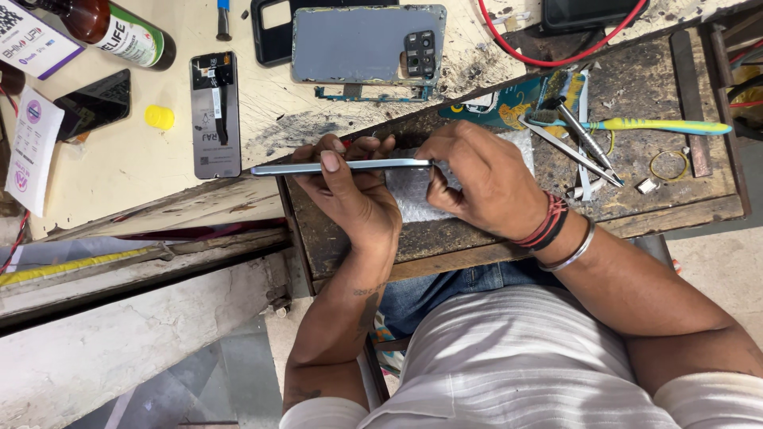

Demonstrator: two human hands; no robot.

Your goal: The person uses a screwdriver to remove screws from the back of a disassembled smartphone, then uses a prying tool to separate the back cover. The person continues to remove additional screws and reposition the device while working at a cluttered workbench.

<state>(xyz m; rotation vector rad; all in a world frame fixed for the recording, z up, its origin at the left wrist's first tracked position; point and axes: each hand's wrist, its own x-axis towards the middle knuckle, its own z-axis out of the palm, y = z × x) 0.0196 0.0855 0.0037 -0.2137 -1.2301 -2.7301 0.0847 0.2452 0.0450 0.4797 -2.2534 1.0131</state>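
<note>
1. Head view: you hold a slim phone [342, 167] edge-on above the worn wooden tray [675, 208], its long axis running left to right across the picture, level with the bench edge.

2. Your left hand [350, 195] is closed around the phone from below, thumb laid along the near edge and fingertips curled over the far one. Your right hand [481, 179] is pinched shut on the phone's right end. Whether a tool sits between those fingers cannot be told.

3. The phone lies directly between the two hands, the left under its middle, the right at its tip. Both are touching it, so neither is nearer.

4. The phone shows only its thin silvery-grey side, a long straight strip with a pale sheen. Face and back are turned out of sight.

5. Just beneath it a piece of bubble wrap [413, 191] rests on the tray.

6. To the right on the tray lie tweezers [584, 155] and a yellow and blue toothbrush [652, 125], well apart from your hands.

7. On the pale table [127, 167] beyond sit a grey back cover [358, 44] with camera cut-outs, an opened phone [215, 115] and a small yellow cap [160, 117].
</note>
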